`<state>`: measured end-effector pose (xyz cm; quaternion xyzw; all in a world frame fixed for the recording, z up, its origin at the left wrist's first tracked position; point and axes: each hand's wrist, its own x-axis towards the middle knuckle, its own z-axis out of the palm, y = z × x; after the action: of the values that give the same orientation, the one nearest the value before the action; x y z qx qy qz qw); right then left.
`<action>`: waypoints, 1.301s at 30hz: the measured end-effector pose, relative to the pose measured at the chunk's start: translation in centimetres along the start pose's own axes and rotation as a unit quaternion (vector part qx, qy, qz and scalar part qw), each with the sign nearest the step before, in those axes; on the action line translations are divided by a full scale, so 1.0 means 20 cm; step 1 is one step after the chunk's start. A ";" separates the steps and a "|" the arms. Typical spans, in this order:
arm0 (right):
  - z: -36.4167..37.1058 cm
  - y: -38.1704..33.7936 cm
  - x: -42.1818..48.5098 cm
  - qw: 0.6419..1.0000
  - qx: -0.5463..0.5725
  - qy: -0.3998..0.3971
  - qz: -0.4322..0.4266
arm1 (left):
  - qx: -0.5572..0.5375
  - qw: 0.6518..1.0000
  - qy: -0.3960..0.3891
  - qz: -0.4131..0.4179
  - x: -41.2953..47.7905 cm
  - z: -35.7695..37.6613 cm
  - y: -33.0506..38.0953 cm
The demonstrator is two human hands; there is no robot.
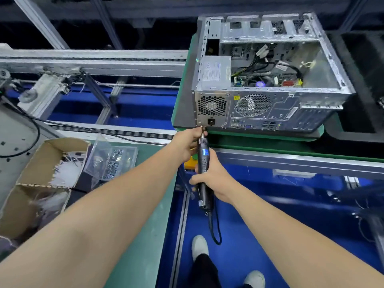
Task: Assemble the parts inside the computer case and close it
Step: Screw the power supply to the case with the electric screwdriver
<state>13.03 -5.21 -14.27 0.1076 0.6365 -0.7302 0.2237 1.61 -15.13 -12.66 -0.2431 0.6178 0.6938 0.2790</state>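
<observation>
From the head view, the step in hand looked like fastening the power supply (215, 71) to the computer case (270, 80). The case lay on its side on a green pallet (259, 138) across the line from the person, its open side up and no cover on it, with cables and a board showing inside. The right hand (212, 175) was wrapped round the body of the electric screwdriver (203, 163), fingers curled tight about the barrel. The left hand (187, 144) pinched the driver's front end just behind the bit, steadying it. The tip met the lower left corner of the rear panel (270, 113), below the supply's fan grille; whether a screw sat on the bit was too small to tell. The next move probably called for holding the tool square to the panel and pushing straight in, since a tilted bit could slip off. By my judgement the cover was not yet fitted, so closing lay some way off. On the green bench (145, 225) at the left stood a torn cardboard box (52, 163) of pale ties and, just beside it, a clear plastic box (112, 161) of small fasteners. Metal conveyor rails (93, 59) ran across behind, a black foam tray (363, 80) sat right of the case, and the blue floor (249, 215) showed below.
</observation>
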 end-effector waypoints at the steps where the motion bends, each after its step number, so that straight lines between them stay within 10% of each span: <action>1: 0.00 0.00 0.00 1.000 -0.011 0.000 -0.006 | -0.015 1.000 -0.001 0.004 0.01 0.00 -0.01; 39: 0.07 -0.02 0.05 0.998 0.068 -0.006 0.016 | 0.018 0.999 0.032 -0.009 0.03 -0.03 0.11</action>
<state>12.17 -6.83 -14.18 0.1281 0.5822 -0.7689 0.2313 -0.35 -15.93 -11.54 -0.2656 0.6365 0.6721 0.2696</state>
